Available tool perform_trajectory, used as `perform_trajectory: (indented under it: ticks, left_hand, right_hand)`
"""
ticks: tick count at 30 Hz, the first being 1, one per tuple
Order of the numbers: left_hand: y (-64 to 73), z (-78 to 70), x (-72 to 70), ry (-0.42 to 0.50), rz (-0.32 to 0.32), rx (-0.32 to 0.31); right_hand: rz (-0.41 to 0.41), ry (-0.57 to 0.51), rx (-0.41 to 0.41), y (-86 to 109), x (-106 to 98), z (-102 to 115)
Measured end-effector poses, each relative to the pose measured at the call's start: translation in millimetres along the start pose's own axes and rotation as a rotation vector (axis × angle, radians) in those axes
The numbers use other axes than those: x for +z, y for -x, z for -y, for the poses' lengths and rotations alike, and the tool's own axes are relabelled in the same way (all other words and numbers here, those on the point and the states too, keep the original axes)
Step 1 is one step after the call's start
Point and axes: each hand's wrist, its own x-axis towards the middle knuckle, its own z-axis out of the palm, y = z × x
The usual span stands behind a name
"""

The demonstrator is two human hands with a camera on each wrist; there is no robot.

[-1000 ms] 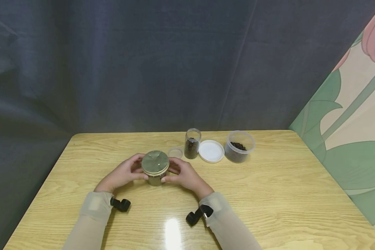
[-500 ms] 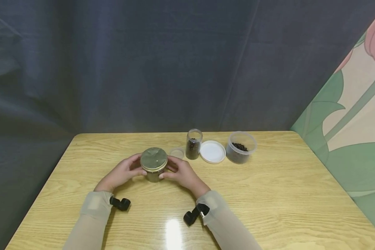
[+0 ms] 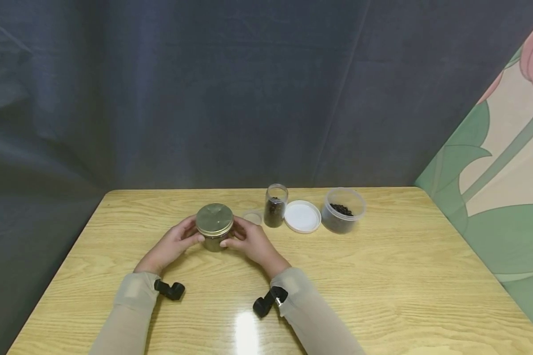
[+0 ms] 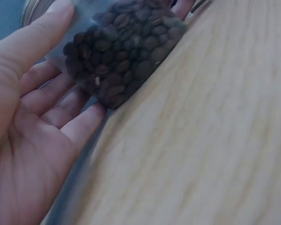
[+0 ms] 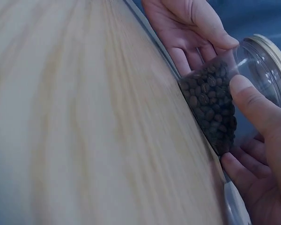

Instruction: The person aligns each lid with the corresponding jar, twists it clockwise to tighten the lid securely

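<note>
"So, what are the hands holding?"

"The left hand (image 3: 171, 246) and right hand (image 3: 254, 244) together grip a clear cylindrical jar (image 3: 214, 244) with a round, gold-rimmed metallic lid (image 3: 214, 218), upright on the left half of the pale wood-grain bench (image 3: 404, 276). Both thumbs press its near side; the fingers wrap around its flanks. Dark brown coffee beans (image 4: 124, 51) fill its lower part."

"Why use both hands?"

"Probably to keep it level and steady. Its base meets the bench or hangs just above; I can't tell which."

"What else is there?"

"A row near the far edge, right of the jar: a pale translucent disc (image 3: 252, 217), a tall, narrow, clear container (image 3: 275, 212) of dark beans, a flat, round white lid (image 3: 302, 217) and a round translucent plastic tub (image 3: 336, 225), also part-filled with dark beans. Both vessels stand uncovered, the white lid between them, perhaps set back there to leave the hands room."

"Any brand or writing?"

"None that I can read."
</note>
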Motion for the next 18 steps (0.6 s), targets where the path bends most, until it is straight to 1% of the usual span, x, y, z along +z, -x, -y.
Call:
perform_trajectory:
  ticks: [9,15,18]
  left_hand:
    - [0.6,3.5,0.1,0.009,-0.076,-0.020]
    - [-1.0,2.9,0.2,-0.007,-0.137,-0.032]
    - [-2.0,2.8,0.1,-0.015,-0.156,-0.035]
  right_hand:
    - [-0.050,0.067,0.055,-10.8,10,6]
    - [-0.073,0.120,0.069,-17.5,13,7]
    - [-0.087,0.154,0.071,-20.0,14,8]
